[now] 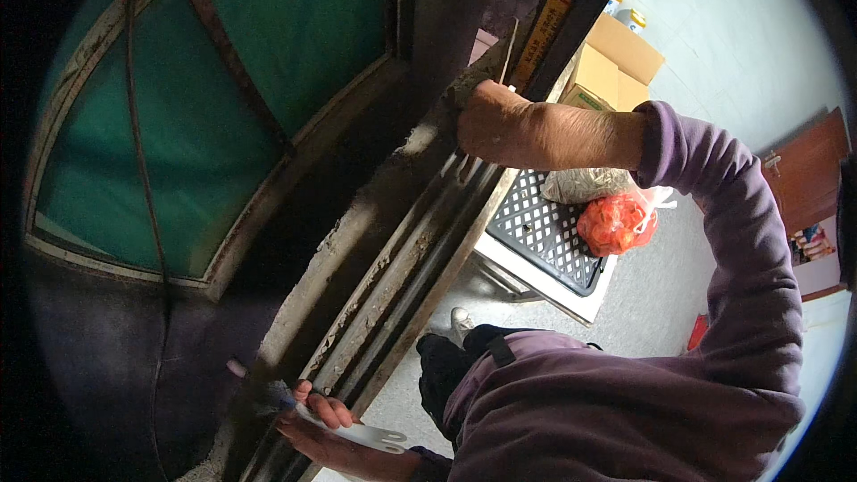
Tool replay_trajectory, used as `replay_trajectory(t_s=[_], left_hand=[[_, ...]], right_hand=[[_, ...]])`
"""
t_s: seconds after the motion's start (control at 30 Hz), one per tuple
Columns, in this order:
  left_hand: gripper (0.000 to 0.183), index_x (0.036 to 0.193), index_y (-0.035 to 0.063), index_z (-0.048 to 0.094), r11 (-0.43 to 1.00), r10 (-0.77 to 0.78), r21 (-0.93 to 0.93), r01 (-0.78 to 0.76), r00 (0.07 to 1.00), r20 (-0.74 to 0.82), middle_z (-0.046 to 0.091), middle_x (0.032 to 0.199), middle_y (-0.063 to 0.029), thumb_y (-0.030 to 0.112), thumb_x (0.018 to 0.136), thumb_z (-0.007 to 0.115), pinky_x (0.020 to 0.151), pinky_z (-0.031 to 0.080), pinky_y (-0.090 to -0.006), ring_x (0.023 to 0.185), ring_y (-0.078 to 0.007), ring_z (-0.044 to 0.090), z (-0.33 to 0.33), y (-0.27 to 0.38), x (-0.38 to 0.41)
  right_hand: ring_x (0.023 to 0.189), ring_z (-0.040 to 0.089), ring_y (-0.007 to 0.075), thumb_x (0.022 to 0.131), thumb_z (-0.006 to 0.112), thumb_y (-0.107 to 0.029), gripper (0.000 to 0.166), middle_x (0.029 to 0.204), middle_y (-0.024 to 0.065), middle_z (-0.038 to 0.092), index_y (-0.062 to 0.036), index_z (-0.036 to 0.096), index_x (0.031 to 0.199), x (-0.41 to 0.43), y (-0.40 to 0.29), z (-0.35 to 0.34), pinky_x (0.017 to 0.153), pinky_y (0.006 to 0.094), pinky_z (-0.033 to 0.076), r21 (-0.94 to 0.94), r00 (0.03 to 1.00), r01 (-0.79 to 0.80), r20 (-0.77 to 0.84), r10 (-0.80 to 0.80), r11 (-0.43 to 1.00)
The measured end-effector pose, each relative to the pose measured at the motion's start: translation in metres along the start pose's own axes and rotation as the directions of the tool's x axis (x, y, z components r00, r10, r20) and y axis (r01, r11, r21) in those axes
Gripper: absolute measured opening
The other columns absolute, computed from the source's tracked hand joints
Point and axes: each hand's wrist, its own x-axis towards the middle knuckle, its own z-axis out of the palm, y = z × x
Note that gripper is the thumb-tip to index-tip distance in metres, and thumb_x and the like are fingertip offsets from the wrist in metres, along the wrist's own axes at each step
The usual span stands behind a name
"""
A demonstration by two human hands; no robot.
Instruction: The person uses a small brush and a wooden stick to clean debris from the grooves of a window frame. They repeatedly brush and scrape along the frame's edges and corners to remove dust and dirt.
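Observation:
My left hand is at the lower end of a window track, its fingers closed around a white-handled brush. The brush's bluish-grey head is blurred and points towards a rough concrete sill. Farther up the same frame, my right hand is bent down against the upper track. Its fingers are hidden behind the wrist, so what it grips cannot be made out. A thin pale stick juts out just above this hand. Dirt and flaking material line the track grooves.
A green-covered window with a hanging cable lies beyond the sill. Inside stands a white table bearing a black lattice tray, a red-orange plastic bag and another bag. A cardboard box is behind my right arm.

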Motion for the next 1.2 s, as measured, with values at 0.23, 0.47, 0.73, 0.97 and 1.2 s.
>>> replay_trajectory(t_s=[0.23, 0.47, 0.73, 0.97, 1.2], left_hand=[[0.044, 0.097, 0.0055, 0.039, 0.991, -0.040, 0.123, 0.049, 0.996, -0.081, 0.037, 0.051, 0.0008, 0.049, 0.087, 0.039, 0.032, 0.032, -0.0254, 0.038, -0.0116, 0.036, -0.021, -0.006, -0.003], [0.044, 0.106, 0.0065, 0.046, 0.961, 0.199, 0.252, -0.115, 0.919, -0.340, 0.059, 0.081, -0.0123, 0.045, 0.084, 0.048, 0.066, 0.044, -0.0220, 0.062, -0.0115, 0.049, -0.043, -0.010, -0.009], [0.048, 0.109, 0.0043, 0.049, 0.969, 0.246, 0.100, -0.225, 0.877, -0.413, 0.058, 0.102, -0.0162, 0.046, 0.085, 0.046, 0.053, 0.035, -0.0189, 0.053, -0.0084, 0.040, 0.005, -0.005, -0.016], [0.047, 0.103, -0.0027, 0.047, 0.995, 0.062, -0.064, -0.080, 0.966, -0.252, 0.048, 0.072, -0.0033, 0.042, 0.089, 0.040, 0.038, 0.024, -0.0169, 0.043, -0.0058, 0.026, 0.024, 0.000, -0.022], [0.048, 0.101, -0.0019, 0.046, 0.992, 0.053, -0.111, -0.059, 0.997, -0.050, 0.035, 0.053, 0.0030, 0.045, 0.089, 0.040, 0.035, 0.026, -0.0187, 0.041, -0.0063, 0.028, 0.003, -0.013, -0.017]], right_hand=[[0.055, 0.053, 0.0162, 0.079, 0.059, -0.021, 0.010, 0.069, 0.0010, 0.055, -0.0132, 0.058, 0.085, 0.009, -0.018, -0.046, 0.050, 0.0226, 0.045, 0.199, 0.950, 0.185, -0.288, -0.123, 0.963], [0.072, 0.061, 0.0180, 0.084, 0.048, -0.039, 0.031, 0.072, 0.0043, 0.061, -0.0103, 0.060, 0.081, 0.016, -0.013, -0.066, 0.062, 0.0311, 0.051, 0.574, 0.893, 0.385, -0.430, -0.135, 0.723], [0.064, 0.063, 0.0211, 0.071, 0.058, -0.015, 0.012, 0.066, 0.0059, 0.063, -0.0094, 0.064, 0.062, -0.056, 0.014, 0.034, 0.050, 0.0327, 0.049, 0.368, 0.936, -0.082, -0.290, 0.198, 0.926], [0.056, 0.054, 0.0139, 0.064, 0.059, -0.015, 0.015, 0.053, -0.0006, 0.054, -0.0121, 0.057, 0.049, -0.051, -0.001, 0.074, 0.045, 0.0289, 0.039, 0.145, 0.911, -0.211, -0.329, 0.248, 0.967], [0.059, 0.054, 0.0174, 0.073, 0.058, -0.017, 0.013, 0.063, 0.0033, 0.054, -0.0076, 0.058, 0.063, -0.032, -0.016, 0.056, 0.047, 0.0312, 0.040, -0.119, 0.964, -0.131, -0.248, 0.099, 0.984]])
